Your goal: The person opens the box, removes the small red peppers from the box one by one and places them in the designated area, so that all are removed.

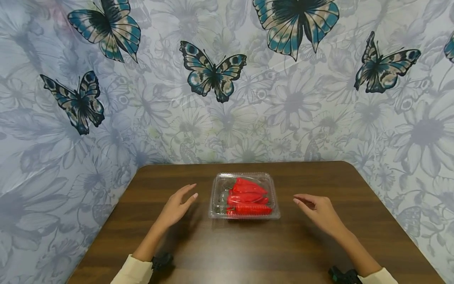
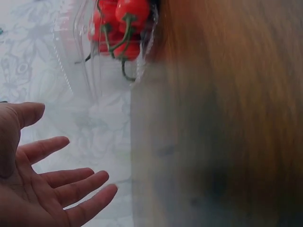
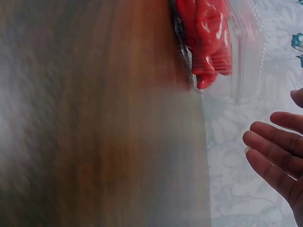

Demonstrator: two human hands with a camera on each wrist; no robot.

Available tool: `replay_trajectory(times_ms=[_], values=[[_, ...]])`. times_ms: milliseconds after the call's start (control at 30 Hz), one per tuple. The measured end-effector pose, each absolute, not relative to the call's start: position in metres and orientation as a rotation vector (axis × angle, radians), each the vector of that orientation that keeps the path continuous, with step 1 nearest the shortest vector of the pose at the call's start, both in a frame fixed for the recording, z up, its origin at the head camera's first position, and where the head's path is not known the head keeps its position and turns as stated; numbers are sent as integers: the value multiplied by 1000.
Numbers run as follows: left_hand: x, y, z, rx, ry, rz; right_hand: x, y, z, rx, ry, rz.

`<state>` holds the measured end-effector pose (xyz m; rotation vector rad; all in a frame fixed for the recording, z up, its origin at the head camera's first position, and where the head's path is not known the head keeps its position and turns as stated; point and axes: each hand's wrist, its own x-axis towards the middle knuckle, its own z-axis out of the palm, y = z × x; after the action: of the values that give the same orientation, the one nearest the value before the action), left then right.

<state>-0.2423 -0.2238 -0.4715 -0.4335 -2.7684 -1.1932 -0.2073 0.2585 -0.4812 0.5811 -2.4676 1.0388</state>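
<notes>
A clear plastic clamshell box [image 1: 220, 197] stands on the table, its lid down over several red peppers [image 1: 248, 197]. Green stems [image 2: 127, 35] of the peppers show through its wall in the left wrist view, and their red tips [image 3: 208, 71] in the right wrist view. My left hand [image 1: 176, 207] hovers to the left of the box, fingers spread and apart from it. On the other side, my right hand [image 1: 320, 211] is held off the box too, with relaxed fingers and nothing in them.
The brown wooden table [image 1: 227, 252] ends at a back edge with rounded corners, close to a wall covering [image 1: 159, 118] printed with flowers and butterflies. A dark wrist device [image 1: 162, 261] sits at the left cuff, another wrist device [image 1: 343, 275] at the right.
</notes>
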Motion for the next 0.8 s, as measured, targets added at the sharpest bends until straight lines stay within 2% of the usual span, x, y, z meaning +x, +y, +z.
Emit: replay_trajectory(times_ms=[333,800], values=[[-248,-205,-494,-268,-2664,-1744,-205,246,-492,585,-2539,1218],[-249,-185,-508,-139,-2530,-2206,-210,231,-492,520,-2648,1845]])
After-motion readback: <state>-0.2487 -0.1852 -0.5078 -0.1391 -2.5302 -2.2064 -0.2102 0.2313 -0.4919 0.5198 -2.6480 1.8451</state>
